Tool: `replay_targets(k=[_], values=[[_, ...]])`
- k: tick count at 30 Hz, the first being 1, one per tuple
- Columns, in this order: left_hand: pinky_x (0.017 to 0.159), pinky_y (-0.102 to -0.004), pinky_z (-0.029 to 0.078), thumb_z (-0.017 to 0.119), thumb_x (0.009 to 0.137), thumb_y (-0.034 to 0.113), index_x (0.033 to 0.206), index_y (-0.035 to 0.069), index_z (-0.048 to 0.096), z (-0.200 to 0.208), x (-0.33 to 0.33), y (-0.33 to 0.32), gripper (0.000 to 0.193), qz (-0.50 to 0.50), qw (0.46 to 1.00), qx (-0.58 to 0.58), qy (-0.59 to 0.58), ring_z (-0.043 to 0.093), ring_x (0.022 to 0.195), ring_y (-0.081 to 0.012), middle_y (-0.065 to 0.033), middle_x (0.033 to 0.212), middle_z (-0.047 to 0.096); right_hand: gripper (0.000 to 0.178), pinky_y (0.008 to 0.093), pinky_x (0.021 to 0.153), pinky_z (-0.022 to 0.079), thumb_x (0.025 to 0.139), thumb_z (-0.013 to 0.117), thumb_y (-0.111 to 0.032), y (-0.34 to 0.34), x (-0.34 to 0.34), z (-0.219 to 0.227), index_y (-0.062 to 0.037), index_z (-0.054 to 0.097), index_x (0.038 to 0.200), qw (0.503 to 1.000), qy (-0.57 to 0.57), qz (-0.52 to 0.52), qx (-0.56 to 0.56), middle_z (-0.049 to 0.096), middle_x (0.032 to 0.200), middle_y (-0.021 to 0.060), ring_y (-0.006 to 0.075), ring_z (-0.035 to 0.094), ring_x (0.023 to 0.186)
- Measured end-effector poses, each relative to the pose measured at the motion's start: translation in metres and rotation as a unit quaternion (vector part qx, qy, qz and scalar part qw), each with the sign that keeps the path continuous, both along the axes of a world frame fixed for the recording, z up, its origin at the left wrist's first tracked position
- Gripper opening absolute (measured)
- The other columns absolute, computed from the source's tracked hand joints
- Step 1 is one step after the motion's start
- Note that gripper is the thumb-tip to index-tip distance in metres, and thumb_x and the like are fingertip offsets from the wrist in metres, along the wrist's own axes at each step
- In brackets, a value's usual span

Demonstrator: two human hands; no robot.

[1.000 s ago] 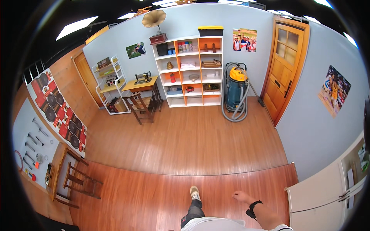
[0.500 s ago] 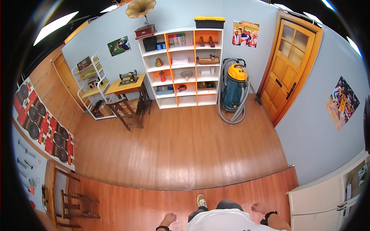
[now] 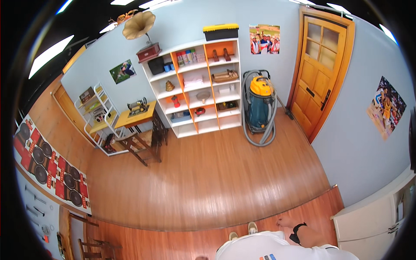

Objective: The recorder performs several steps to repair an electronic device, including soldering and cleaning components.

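My right hand (image 3: 285,222) hangs over the reddish floor at the lower edge, right of my white shirt, a black band round its wrist. Its fingers are loosely bent and hold nothing. Of my left hand (image 3: 202,258) only a sliver shows at the bottom edge, so its fingers are hidden. Neither hand touches anything I can see. Both my shoes (image 3: 252,227) show just ahead of the shirt. Nearest to my right hand stands a cream cabinet (image 3: 362,221) at the lower right.
A raised floor edge (image 3: 208,229) curves across ahead of me. Beyond it stand a white-and-orange shelf unit (image 3: 186,133), a yellow-and-teal vacuum cleaner (image 3: 259,106) with a grey hose, a wooden door (image 3: 318,82), a sewing machine table (image 3: 130,119) and a chair (image 3: 138,147).
My view has tilted and shifted. My left hand has dropped almost out of the picture. My right hand is slightly higher in view, and a second shoe now shows beside the first.
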State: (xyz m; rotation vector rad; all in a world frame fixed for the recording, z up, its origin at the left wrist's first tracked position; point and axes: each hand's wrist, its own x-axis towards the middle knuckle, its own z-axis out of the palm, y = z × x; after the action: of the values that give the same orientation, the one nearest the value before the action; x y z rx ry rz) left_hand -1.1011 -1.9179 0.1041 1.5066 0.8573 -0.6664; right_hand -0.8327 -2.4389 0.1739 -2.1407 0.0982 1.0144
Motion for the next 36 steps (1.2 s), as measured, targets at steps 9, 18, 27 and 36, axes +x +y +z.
replay_targets(k=[9, 18, 27, 36], values=[[0.060, -0.0354, 0.049, 0.052, 0.096, 0.037, 0.086, -0.003, 0.067, 0.030, -0.017, -0.026, 0.044, -0.036, 0.989, 0.122, -0.074, 0.061, 0.065, -0.0203, -0.0119, 0.076, 0.068, 0.035, 0.0304, 0.067, 0.052, 0.092, 0.058, -0.033, -0.018, 0.060, -0.041, -0.0014, 0.073, 0.087, 0.992, 0.064, 0.108, 0.009, 0.071, 0.079, 0.0069, 0.0150, 0.065, 0.070], [0.067, -0.0419, 0.053, 0.057, 0.081, 0.013, 0.077, -0.001, 0.067, 0.048, 0.016, -0.059, 0.017, -0.091, 0.939, 0.285, -0.167, 0.065, 0.069, -0.0282, -0.0191, 0.074, 0.067, 0.033, 0.0336, 0.073, 0.053, 0.089, 0.060, -0.035, -0.025, 0.094, -0.045, -0.0053, 0.074, 0.093, 0.981, 0.075, 0.163, -0.070, 0.072, 0.087, 0.0125, 0.0218, 0.068, 0.075], [0.070, -0.0407, 0.053, 0.054, 0.083, 0.021, 0.080, 0.003, 0.069, 0.013, -0.037, -0.081, 0.024, -0.190, 0.933, 0.295, -0.077, 0.065, 0.076, -0.0320, -0.0175, 0.084, 0.068, 0.030, 0.0375, 0.074, 0.052, 0.088, 0.058, -0.030, 0.009, 0.126, -0.045, -0.0041, 0.071, 0.090, 0.953, -0.028, 0.299, -0.046, 0.070, 0.086, 0.0158, 0.0269, 0.066, 0.077], [0.069, -0.0356, 0.054, 0.051, 0.089, 0.031, 0.097, -0.005, 0.065, 0.047, -0.029, -0.103, 0.040, 0.009, 0.990, 0.126, 0.058, 0.068, 0.077, -0.0238, -0.0149, 0.088, 0.069, 0.026, 0.0414, 0.074, 0.051, 0.087, 0.057, -0.026, 0.024, 0.139, -0.078, -0.0030, 0.069, 0.087, 0.868, -0.133, 0.478, -0.023, 0.067, 0.086, 0.0191, 0.0320, 0.064, 0.079]])
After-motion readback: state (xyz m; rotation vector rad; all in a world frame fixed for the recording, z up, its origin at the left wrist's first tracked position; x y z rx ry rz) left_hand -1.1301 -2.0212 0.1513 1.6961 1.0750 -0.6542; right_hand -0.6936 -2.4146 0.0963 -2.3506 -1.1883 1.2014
